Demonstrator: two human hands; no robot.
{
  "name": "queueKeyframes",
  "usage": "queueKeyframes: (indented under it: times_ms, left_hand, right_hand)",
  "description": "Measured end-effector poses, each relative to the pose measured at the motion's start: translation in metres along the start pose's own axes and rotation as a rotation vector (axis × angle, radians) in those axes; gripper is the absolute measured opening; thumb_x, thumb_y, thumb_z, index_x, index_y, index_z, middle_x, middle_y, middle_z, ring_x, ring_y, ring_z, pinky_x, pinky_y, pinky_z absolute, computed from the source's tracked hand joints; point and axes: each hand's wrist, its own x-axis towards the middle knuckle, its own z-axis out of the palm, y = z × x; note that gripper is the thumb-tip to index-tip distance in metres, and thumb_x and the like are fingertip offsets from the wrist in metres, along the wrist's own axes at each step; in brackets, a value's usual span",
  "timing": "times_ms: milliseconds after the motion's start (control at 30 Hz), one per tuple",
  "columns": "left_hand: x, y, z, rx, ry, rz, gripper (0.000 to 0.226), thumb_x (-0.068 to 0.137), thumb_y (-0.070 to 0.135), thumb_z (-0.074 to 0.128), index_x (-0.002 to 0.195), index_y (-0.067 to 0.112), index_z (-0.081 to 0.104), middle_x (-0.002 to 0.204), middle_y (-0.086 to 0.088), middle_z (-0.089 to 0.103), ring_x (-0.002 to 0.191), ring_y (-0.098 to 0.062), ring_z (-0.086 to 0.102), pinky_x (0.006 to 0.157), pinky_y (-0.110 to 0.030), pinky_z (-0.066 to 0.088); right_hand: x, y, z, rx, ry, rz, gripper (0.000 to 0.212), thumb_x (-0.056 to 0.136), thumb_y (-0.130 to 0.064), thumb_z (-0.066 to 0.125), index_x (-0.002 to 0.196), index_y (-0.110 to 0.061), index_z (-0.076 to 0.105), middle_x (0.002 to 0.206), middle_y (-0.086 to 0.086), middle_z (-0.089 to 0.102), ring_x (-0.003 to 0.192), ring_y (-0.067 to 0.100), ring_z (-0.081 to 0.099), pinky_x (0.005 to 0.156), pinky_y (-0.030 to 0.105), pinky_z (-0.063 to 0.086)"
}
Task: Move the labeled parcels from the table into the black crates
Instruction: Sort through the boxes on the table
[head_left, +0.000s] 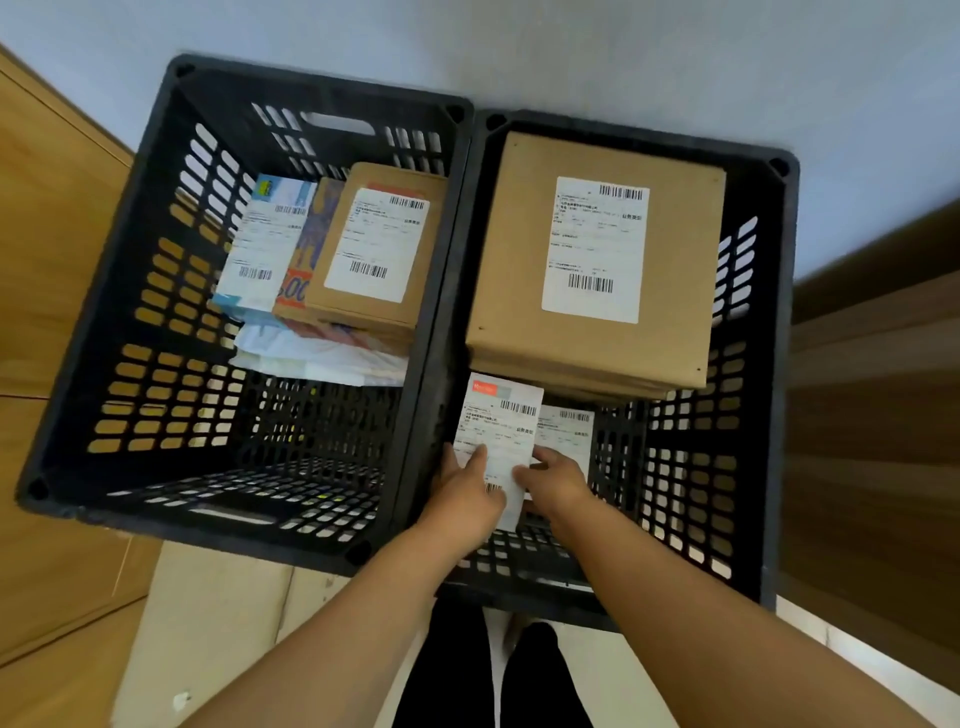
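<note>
Two black crates are seen from above, side by side on the floor. Both hands are lowered into the right crate, where a small white parcel is held at its near end. The left hand is curled around the parcel's left edge with its fingers over the label; the right hand pinches the right edge – so each grip is closed on the same parcel.

The parcel is inside the crate, near its front left corner, tilted over another labelled parcel beneath it. Behind sits a large brown box on a stack of similar boxes. In the left crate, a smaller brown box, a white-and-blue parcel and soft white packages are piled at the far end.

Risks, as judged: if released while tilted, the parcel could slide off the one below or wedge against the crate wall; the tall stack could be knocked as the hands are drawn out.

The counter is not in view, so remaining parcels cannot be counted. The label print is too blurred to read, the fingertips under the parcel are hidden, and the depth of the brown stack cannot be told.
</note>
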Motion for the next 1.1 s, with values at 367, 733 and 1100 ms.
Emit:
queueKeyframes:
  times_ms: [367,733,1100]
  left_hand:
    - [-0.005,0.004,0.003,0.132,-0.100,-0.052,0.075,0.096,0.019,0.044,0.151,0.025,-0.007,0.150,-0.002,-0.038,0.145,-0.027,0.002,0.109,-0.036,0.036]
    - [-0.069,0.049,-0.038,0.264,-0.109,0.164,0.056,0.098,0.024,0.039,0.150,0.023,0.019,0.159,-0.004,0.011,0.143,-0.022,0.019,0.114,-0.029,0.023]
    - [-0.189,0.151,-0.088,0.315,-0.019,0.391,0.031,0.097,0.033,0.044,0.123,0.021,0.055,0.119,0.002,0.060,0.104,-0.014,0.055,0.087,-0.029,0.045]
  right_hand:
    - [-0.007,-0.003,-0.008,-0.139,-0.055,-0.042,0.050,0.091,0.003,0.050,0.137,-0.017,0.046,0.116,0.011,0.064,0.103,0.026,0.062,0.079,0.030,0.053]
    - [-0.096,-0.032,-0.047,-0.563,0.079,-0.269,0.041,0.094,-0.017,0.051,0.135,-0.018,0.048,0.127,0.005,0.056,0.106,0.018,0.056,0.088,0.028,0.048]
    - [-0.264,-0.077,-0.122,-0.540,0.273,-0.494,0.034,0.095,-0.020,0.049,0.128,-0.022,0.055,0.114,-0.002,0.063,0.089,0.013,0.060,0.076,0.025,0.049]
